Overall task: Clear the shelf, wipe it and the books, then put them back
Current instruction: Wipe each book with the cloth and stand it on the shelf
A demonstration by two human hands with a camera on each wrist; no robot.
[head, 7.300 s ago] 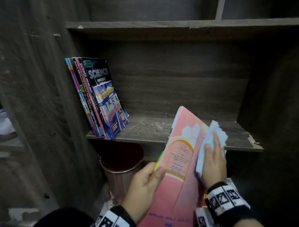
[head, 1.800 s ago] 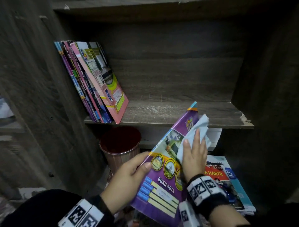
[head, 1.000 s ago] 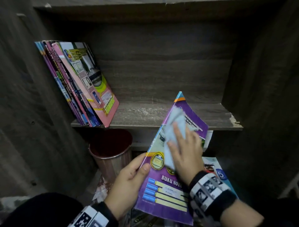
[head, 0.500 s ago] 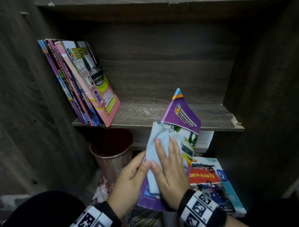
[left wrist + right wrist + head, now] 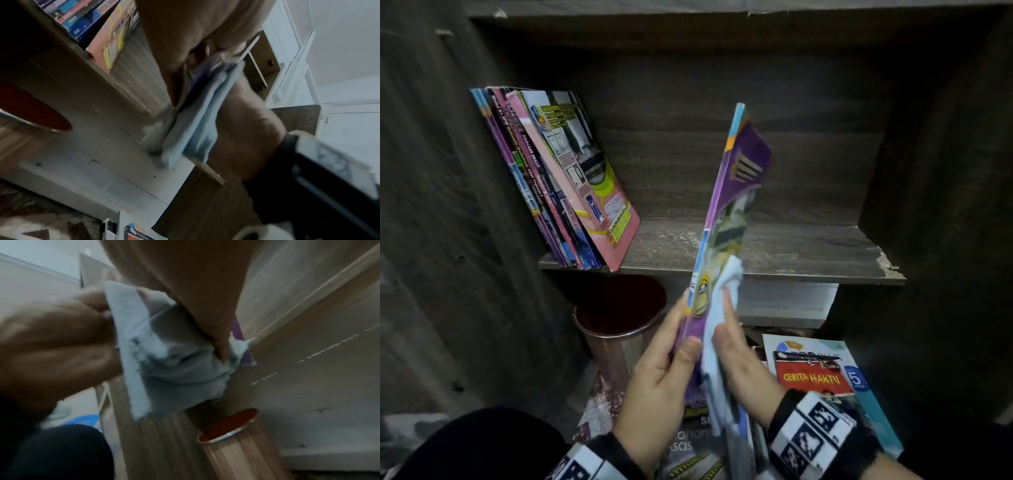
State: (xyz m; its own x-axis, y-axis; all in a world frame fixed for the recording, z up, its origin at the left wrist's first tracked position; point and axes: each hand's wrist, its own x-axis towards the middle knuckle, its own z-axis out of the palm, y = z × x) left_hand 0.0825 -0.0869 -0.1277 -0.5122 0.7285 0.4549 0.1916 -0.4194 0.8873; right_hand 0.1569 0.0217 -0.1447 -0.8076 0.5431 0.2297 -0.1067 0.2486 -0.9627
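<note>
The dark wood-grain shelf board (image 5: 791,253) runs across the middle of the head view, its right front corner chipped; most of its surface right of centre lies bare. A row of thin colourful books (image 5: 558,178) leans against the left wall at the upper left, a pink-covered one outermost. Below the board, at lower centre, stands a copper-coloured round bin with a red inside (image 5: 619,329), and at lower right a pile of books topped by a red-and-blue "Cerita Hantu" cover (image 5: 815,380) is cut off by the frame edge.

The thin purple workbook (image 5: 736,192) stands almost edge-on in front of the shelf, so its cover is hard to read. Both wrist views are blurred.

The left hand (image 5: 664,370) grips the workbook's lower part, thumb on the near cover, fingers behind it. The right hand (image 5: 739,359) presses a pale blue cloth (image 5: 719,329) flat against the workbook's right face, fingers straight and close together, thumb on the cloth.
</note>
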